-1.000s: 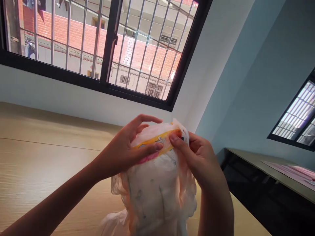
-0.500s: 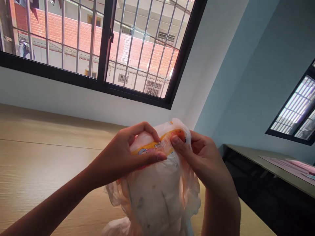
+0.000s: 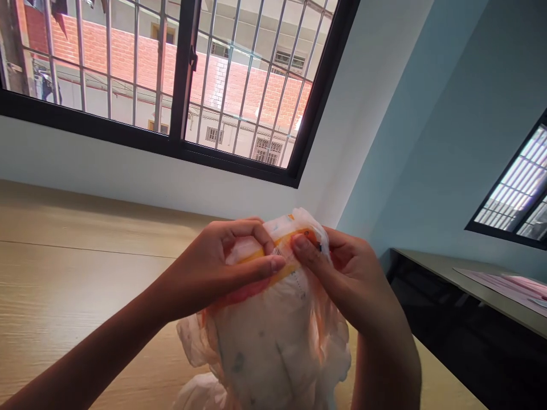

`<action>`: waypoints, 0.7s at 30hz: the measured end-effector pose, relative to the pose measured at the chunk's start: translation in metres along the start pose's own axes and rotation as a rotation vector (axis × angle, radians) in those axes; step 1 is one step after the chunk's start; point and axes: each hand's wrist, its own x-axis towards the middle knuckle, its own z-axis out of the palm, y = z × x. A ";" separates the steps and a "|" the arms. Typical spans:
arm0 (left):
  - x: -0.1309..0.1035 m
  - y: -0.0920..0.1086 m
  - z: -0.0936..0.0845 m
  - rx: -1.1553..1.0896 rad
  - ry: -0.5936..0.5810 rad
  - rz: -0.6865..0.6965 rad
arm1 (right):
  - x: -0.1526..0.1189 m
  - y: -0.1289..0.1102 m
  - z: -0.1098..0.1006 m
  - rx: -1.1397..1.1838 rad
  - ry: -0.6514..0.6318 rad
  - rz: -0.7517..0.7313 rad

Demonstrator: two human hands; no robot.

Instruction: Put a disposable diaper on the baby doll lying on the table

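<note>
A white disposable diaper [image 3: 260,347] is held up in front of me, with ruffled edges and an orange printed strip across its upper band. My left hand [image 3: 231,262] pinches the band from the left, thumb and bent index finger close together over the strip. On the other side my right hand [image 3: 342,273] grips the upper right corner, its thumb pressed on the strip and the fingers behind. The two thumbs are a short way apart. Part of the strip's print is covered by my fingers. Some white ruffled material [image 3: 200,393] shows at the lower left of the diaper.
Beneath my hands lies a light wooden table [image 3: 77,273]. A barred window [image 3: 175,136] with a black frame is in the wall beyond. To the right stands another table [image 3: 453,279] with pink sheets [image 3: 508,290] on it, near a second window [image 3: 517,182].
My left index finger and thumb have drawn closer together on the band. Both thumbs and the diaper's upper part have shifted slightly left, covering more of the print.
</note>
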 end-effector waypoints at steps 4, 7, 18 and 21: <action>0.001 -0.001 -0.004 -0.019 -0.048 0.010 | -0.001 0.000 -0.001 -0.001 0.003 -0.004; 0.001 -0.001 -0.006 -0.088 -0.059 -0.025 | -0.002 0.001 -0.002 -0.004 0.006 -0.006; 0.001 -0.002 -0.002 -0.046 -0.054 -0.031 | -0.002 -0.004 0.003 -0.042 0.030 0.024; 0.002 -0.005 -0.001 -0.036 -0.048 -0.016 | -0.003 -0.005 0.005 -0.058 0.020 0.033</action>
